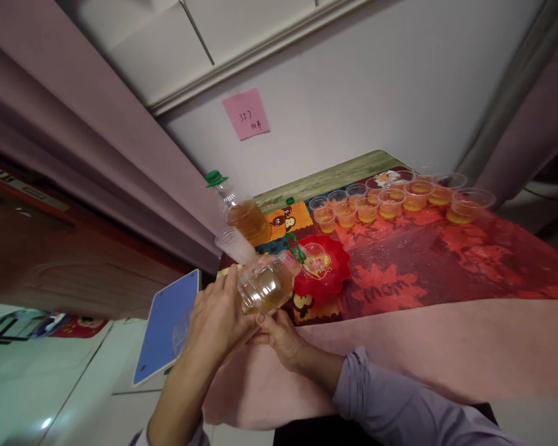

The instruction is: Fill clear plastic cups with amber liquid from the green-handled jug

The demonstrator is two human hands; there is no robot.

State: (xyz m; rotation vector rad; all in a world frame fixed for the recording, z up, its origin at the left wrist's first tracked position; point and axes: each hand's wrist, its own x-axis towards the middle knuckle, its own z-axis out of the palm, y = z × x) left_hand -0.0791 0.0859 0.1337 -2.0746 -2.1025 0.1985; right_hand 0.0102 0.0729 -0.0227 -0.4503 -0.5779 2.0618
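A clear bottle with yellowish liquid point(266, 286) lies tilted, its neck pointing right over a red scalloped dish point(337, 272). My left hand point(221, 310) is wrapped round its base end. From below, my right hand point(281, 337) grips the bottle's lower side. A clear plastic cup point(315, 259) is in the dish by the bottle's mouth, near a green ring handle point(296, 248). Behind the bottle is a stack of clear cups point(236, 244). A larger bottle with a green cap point(248, 217) stands further back.
Rows of clear cups with yellow liquid point(391, 201) stand along the back right of the patterned table point(390, 279). A blue board point(167, 328) is at the left. A pink note point(246, 114) is on the wall.
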